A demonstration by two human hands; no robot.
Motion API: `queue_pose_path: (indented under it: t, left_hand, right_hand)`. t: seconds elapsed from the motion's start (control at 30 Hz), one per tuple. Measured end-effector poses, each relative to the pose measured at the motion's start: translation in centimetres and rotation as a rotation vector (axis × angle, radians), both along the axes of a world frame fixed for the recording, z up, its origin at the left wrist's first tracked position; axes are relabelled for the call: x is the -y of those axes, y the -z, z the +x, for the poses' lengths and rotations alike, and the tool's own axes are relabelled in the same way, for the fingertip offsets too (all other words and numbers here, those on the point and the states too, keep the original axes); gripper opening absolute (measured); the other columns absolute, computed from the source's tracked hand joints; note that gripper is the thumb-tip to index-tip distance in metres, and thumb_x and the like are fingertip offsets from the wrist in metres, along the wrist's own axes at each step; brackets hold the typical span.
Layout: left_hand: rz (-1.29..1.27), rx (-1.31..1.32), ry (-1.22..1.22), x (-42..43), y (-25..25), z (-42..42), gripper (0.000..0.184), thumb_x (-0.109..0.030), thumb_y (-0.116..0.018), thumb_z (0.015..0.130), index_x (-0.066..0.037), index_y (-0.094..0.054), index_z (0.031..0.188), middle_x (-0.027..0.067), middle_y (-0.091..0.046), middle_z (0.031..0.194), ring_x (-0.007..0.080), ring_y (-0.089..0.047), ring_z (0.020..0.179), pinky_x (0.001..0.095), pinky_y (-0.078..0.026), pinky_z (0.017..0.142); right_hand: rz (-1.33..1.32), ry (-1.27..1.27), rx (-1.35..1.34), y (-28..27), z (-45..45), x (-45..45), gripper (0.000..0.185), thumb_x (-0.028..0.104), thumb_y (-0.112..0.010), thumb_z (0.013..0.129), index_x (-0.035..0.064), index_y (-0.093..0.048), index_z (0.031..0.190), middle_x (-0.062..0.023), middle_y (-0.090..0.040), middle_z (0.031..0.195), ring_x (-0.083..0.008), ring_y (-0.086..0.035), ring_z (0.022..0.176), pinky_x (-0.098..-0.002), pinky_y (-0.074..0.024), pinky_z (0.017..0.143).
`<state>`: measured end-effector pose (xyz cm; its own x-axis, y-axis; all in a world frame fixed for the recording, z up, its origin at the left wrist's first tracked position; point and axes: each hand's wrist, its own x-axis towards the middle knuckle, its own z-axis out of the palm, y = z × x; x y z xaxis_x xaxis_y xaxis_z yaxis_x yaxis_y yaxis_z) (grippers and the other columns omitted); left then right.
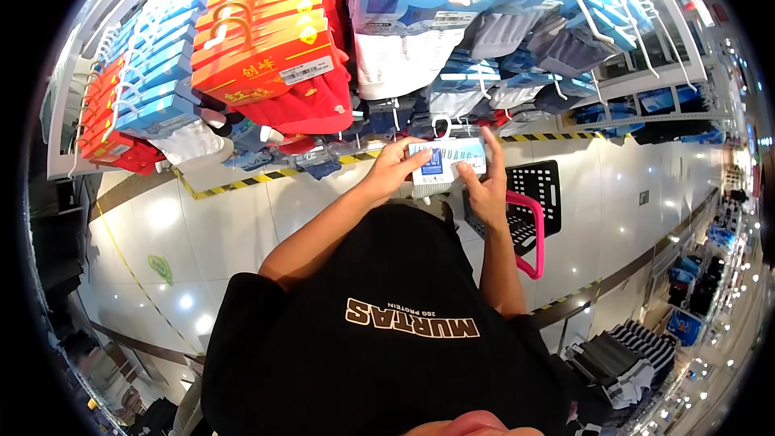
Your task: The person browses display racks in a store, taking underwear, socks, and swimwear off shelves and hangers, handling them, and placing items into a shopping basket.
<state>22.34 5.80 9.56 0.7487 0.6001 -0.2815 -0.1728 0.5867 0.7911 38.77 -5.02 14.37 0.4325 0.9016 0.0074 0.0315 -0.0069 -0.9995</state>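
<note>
A packaged pair of socks (437, 166) with a pale blue and white card and a small white hook on top is held in front of my chest. My left hand (395, 168) grips its left side, thumb lying on the card. On the right side, my right hand (483, 186) holds it with the thumb pressed to the card front and a finger raised along the edge. Grey ribbed fabric shows below the card. Just beyond my hands hang white socks (406, 60) under blue cards.
Red packs (266, 52) and blue packs (157, 109) hang on rack hooks ahead. A black shopping basket (542, 186) with a pink handle (538, 230) stands on the tiled floor at right. Yellow-black tape (234, 188) runs along the rack's base. Folded clothes (617, 367) lie at lower right.
</note>
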Motion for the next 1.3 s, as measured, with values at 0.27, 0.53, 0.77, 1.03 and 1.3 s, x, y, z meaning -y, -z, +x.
queue_pose_path:
  t: [0.27,0.53,0.77,1.03,1.3]
  left_hand:
    - [-0.09,0.011,0.109,1.3,0.1,0.7,0.033,-0.029,-0.052,0.103,-0.001,-0.061,0.118,0.0011,-0.065,0.106,0.0067,-0.059,0.096,0.0237,-0.047,0.085]
    - [-0.167,0.003,0.167,1.9,1.3,0.0,0.018,-0.026,-0.061,0.099,-0.009,-0.064,0.1,-0.0046,-0.063,0.089,0.003,-0.057,0.078,0.0209,-0.046,0.064]
    - [-0.424,0.064,-0.068,0.9,0.4,1.3,0.011,-0.019,-0.064,0.096,-0.011,-0.06,0.102,0.002,-0.065,0.099,0.01,-0.063,0.086,0.0301,-0.056,0.077]
    - [-0.414,0.129,-0.059,1.4,-1.8,1.4,0.012,-0.021,-0.06,0.098,-0.011,-0.059,0.105,0.0029,-0.065,0.1,0.0138,-0.064,0.09,0.034,-0.056,0.078]
    - [-0.491,0.273,-0.036,0.1,1.5,-0.2,0.013,-0.015,-0.052,0.091,-0.01,-0.057,0.102,0.0039,-0.066,0.09,0.0181,-0.063,0.081,0.0363,-0.052,0.077]
  right_hand:
    - [0.042,0.397,-0.467,3.6,1.8,0.2,0.028,0.009,-0.065,0.093,0.0001,-0.062,0.12,-0.0072,-0.062,0.116,-0.0136,-0.056,0.106,-0.0281,-0.045,0.093]
    - [-0.062,0.28,-0.061,4.3,0.9,1.2,0.018,0.013,-0.062,0.096,0.0006,-0.064,0.108,-0.0052,-0.064,0.107,-0.0114,-0.056,0.098,-0.0257,-0.0425,0.09]
    - [-0.044,-0.111,0.096,3.6,-1.1,2.4,0.042,0.006,-0.072,0.086,0.0,-0.057,0.125,-0.0075,-0.053,0.122,-0.0173,-0.054,0.111,-0.0309,-0.0411,0.099]
    - [-0.041,0.034,0.055,3.8,-1.8,2.1,0.037,0.012,-0.076,0.084,0.0014,-0.062,0.117,-0.0045,-0.059,0.107,-0.0123,-0.055,0.094,-0.0257,-0.045,0.08]
    - [0.011,0.249,-0.659,4.6,-0.6,1.7,0.031,0.016,-0.046,0.104,-0.0041,-0.057,0.125,-0.0086,-0.066,0.114,-0.0141,-0.064,0.099,-0.0286,-0.0508,0.088]
